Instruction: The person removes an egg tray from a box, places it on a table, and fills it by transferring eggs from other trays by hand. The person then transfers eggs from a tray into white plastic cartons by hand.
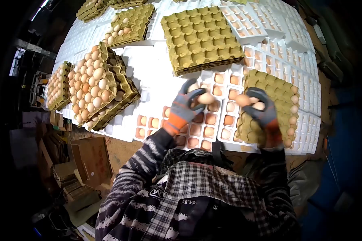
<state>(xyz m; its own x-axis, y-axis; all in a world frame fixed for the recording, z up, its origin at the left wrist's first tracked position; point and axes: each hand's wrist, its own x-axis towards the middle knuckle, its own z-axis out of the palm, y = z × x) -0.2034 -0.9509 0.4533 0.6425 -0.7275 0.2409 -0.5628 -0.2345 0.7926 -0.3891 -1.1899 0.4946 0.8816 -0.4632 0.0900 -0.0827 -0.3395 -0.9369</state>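
My left hand (183,107), in a grey and orange glove, is curled around eggs (206,98) above a white foam tray (218,138) with eggs in its square pockets. My right hand (265,110), gloved the same way, grips several eggs (242,100) between its fingers. It hovers over a yellowish pulp egg tray (275,86), whose right edge still carries a column of eggs (294,99). Both hands are slightly blurred, so the exact number of eggs in each cannot be told.
A stack of pulp trays (201,38) lies beyond my hands. At the left, tilted pulp trays hold many eggs (93,82). Another pulp tray (138,24) has a few eggs at its corner. White foam trays (245,24) spread across the table. Cardboard boxes (91,160) stand on the floor at left.
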